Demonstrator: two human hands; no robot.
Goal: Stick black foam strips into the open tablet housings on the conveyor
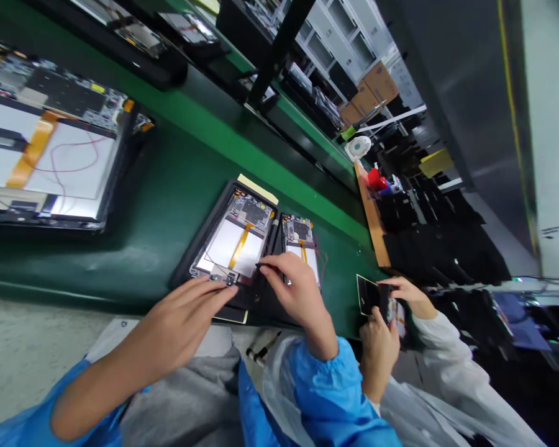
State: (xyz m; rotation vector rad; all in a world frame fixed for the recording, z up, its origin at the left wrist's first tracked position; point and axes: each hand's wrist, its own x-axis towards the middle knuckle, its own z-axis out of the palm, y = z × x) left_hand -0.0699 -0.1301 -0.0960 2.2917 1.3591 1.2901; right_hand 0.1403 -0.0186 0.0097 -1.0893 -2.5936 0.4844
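An opened tablet (239, 239) lies in front of me, its circuit board, white battery and orange ribbon cable exposed. My left hand (186, 313) rests at its lower edge, fingers stretched out beside a small board (223, 274). At the tablet's lower right side, my right hand (298, 288) is closed in a pinch; a small dark tip shows at the fingertips, too small to name. Just to the right, partly behind that hand, sits a second opened tablet (299, 231) with thin red wires.
A large opened tablet (51, 136) lies at left on the green bench (153, 205). To the right, a co-worker's hands (384, 338) hold another device (394, 310). Above the bench runs a shelf (302, 146) with more devices. A white fan (358, 147) stands farther back.
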